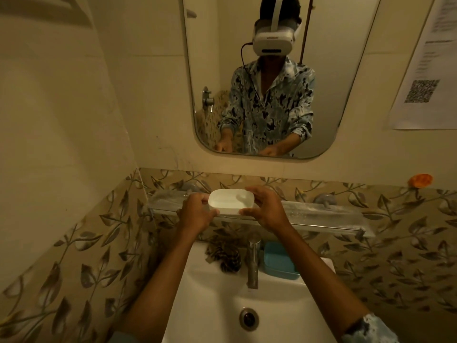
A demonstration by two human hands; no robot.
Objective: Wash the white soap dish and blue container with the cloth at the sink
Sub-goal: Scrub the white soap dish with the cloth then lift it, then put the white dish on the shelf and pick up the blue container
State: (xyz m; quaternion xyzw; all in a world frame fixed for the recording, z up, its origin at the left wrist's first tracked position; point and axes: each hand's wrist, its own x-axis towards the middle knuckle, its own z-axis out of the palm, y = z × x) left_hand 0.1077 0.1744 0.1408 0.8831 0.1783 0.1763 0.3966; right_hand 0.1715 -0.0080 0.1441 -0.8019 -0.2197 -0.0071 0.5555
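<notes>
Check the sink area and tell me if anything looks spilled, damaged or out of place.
Nothing looks spilled or broken. Both hands, left hand and right hand, hold the white soap dish level over the glass shelf. The checked cloth lies crumpled on the sink ledge left of the tap; the blue container sits to its right.

Dim, warm yellow cast over my whole feed. Brightest areas: white soap dish point(231, 202), sink point(210, 300) basin, upper wall point(61, 107). Lower corners fall into shadow. Wide-angle bowing at edges; mirror point(321, 70) sides lean. Soft focus throughout; notice point(427, 63) text unreadable. Forearms dark, little detail.
</notes>
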